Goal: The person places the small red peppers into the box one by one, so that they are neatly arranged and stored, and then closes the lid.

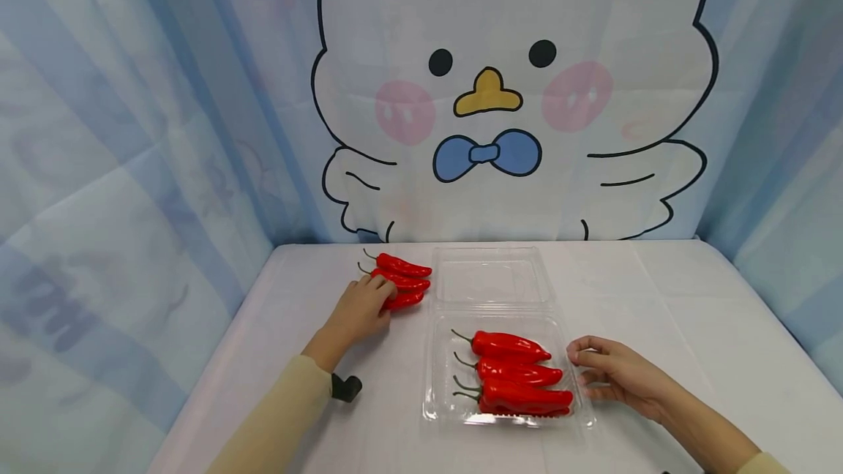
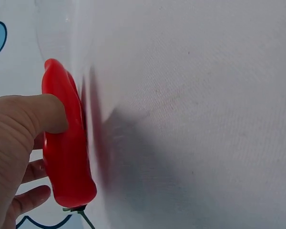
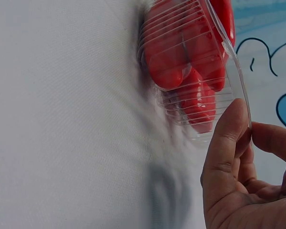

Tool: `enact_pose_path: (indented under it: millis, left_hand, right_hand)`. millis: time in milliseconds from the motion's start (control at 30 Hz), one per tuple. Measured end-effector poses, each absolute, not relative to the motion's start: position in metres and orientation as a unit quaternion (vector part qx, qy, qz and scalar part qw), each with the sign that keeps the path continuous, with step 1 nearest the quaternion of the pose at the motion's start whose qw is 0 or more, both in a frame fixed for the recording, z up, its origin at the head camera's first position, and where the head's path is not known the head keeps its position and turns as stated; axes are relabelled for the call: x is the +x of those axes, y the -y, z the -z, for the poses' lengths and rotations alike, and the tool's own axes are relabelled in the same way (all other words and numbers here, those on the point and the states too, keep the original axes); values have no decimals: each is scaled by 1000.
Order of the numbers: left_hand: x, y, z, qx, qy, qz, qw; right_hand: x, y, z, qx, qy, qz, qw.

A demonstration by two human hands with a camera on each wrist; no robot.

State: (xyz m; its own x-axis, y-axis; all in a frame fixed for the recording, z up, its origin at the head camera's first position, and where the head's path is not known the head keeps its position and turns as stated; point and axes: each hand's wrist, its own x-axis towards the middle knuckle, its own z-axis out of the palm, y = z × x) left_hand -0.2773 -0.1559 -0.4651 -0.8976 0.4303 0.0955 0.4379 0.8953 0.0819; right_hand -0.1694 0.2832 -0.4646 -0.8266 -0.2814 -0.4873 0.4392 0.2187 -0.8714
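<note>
At the left of the surface (image 1: 632, 298), the left hand (image 1: 358, 306) has the near pepper (image 1: 403, 301) of a row of three between its thumb and fingers; the wrist view shows the thumb laid across the smooth red body, with fingertips on the opposite side. Taking it by the thick middle, between green stem and tip, probably suits such a glossy, tapering shape, which could roll or tip if held at one end. Just beyond it lie the middle pepper (image 1: 416, 284) and the far pepper (image 1: 405, 267), side by side with stems to the left, an order that likely leaves each one within easy reach. The right hand (image 1: 619, 375) pinches the right rim of the clear container (image 1: 440, 357) between thumb and finger, a narrow grip that seems meant to steady thin, light plastic without covering the inside. The container's lid (image 1: 490, 280) is folded back toward the far edge, so the near half is uncovered from above. In that half the packed peppers (image 1: 516, 371) lie crosswise, stems left and tips right, the nearest ones crowded together against the near wall, presumably because lying parallel saves room.
</note>
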Motion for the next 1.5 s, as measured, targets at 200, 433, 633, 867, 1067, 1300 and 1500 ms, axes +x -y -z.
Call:
enact_pose_path:
  millis: [200, 433, 633, 867, 1067, 1300, 1500]
  left_hand:
    - [-274, 153, 461, -235, 969, 48, 59]
    - [-269, 146, 451, -237, 968, 44, 75]
    - [-265, 145, 443, -239, 965, 48, 99]
    - [-261, 150, 440, -245, 960, 44, 124]
    - [-256, 146, 439, -268, 953, 52, 128]
    - [-246, 134, 435, -300, 942, 52, 141]
    - [-239, 122, 433, -320, 934, 60, 143]
  right_hand:
    - [-170, -283, 463, 50, -724, 624, 291]
    - [-170, -283, 465, 50, -724, 624, 291]
    - [-170, -284, 466, 49, -723, 624, 291]
    - [-169, -284, 466, 45, -721, 626, 292]
    - [-170, -284, 466, 44, -722, 626, 292]
    - [-170, -283, 466, 49, -725, 622, 291]
    - [-169, -282, 465, 48, -724, 624, 290]
